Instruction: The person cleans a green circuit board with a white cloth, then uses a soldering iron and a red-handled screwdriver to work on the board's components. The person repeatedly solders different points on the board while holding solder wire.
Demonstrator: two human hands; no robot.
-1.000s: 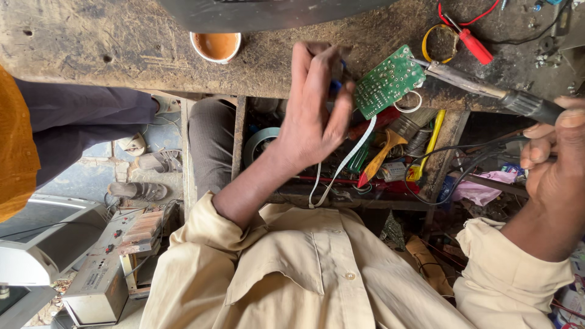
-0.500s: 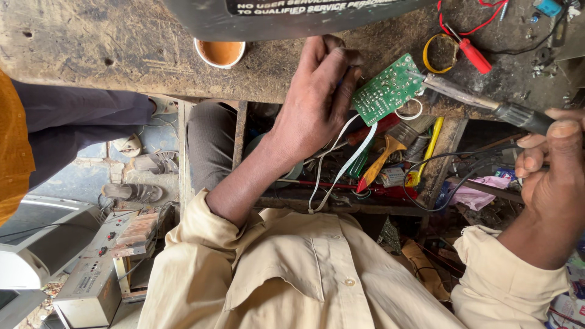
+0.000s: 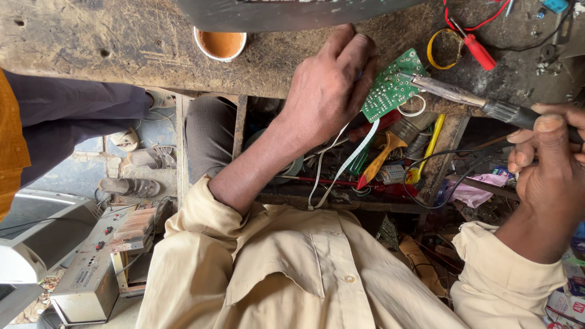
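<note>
Left hand (image 3: 332, 85): closed on the edge of the board, fingers curled over it, back of the hand to the camera; forearm runs down to a rolled beige sleeve.
Right hand (image 3: 548, 161): closed round the dark handle of the iron, thumb on top, fingers wrapped under.
Board (image 3: 393, 85): green circuit board, held tilted at the desk's near edge, just right of the left hand's fingers; white wires (image 3: 341, 167) hang from it down toward the lap.
Iron (image 3: 466, 97): soldering iron, metal shaft pointing left, tip touching the board's right side.
Desk (image 3: 109, 45): worn, scratched wood, dusty.
Cup (image 3: 220, 44): white, orange-brown liquid inside, on the desk, well left of the left hand.
Tape ring (image 3: 443, 49): yellow, lying on the desk just beyond the iron.
Probe (image 3: 478, 52): red handle with red lead, touching the tape ring's right side.
Shelf (image 3: 390, 158): under the desk, cluttered with tools, among them a yellow-handled one and an orange-handled one, plus black cable.
Shirt (image 3: 292, 262): beige, buttoned, fills the lower middle.
Other person (image 3: 67, 116): dark trouser leg and orange cloth at far left, sandals on the floor near it.
Box (image 3: 91, 268): grey device with knobs, on the floor at lower left.
</note>
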